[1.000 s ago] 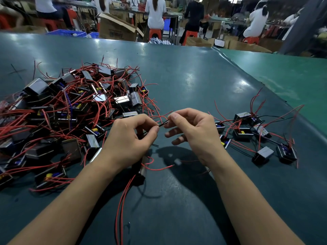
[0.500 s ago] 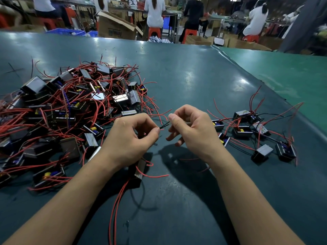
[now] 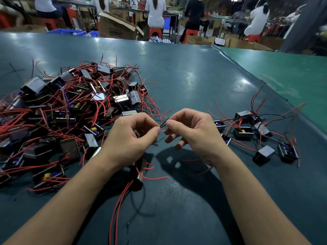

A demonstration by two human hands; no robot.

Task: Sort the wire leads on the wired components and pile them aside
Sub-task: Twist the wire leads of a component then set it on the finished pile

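Both hands pinch thin black wire leads (image 3: 164,123) above the dark teal rubber-topped table (image 3: 185,82).

The left hand (image 3: 131,138) and right hand (image 3: 192,133) each nip the leads between thumb and forefinger – probably to draw them straight and together – while the small black boxed component (image 3: 139,171) they belong to hangs under the left wrist. A tangled heap of red-wired components (image 3: 70,110) waits at left; the finished few (image 3: 256,133) lie at right – loose red leads (image 3: 120,206) could snag.
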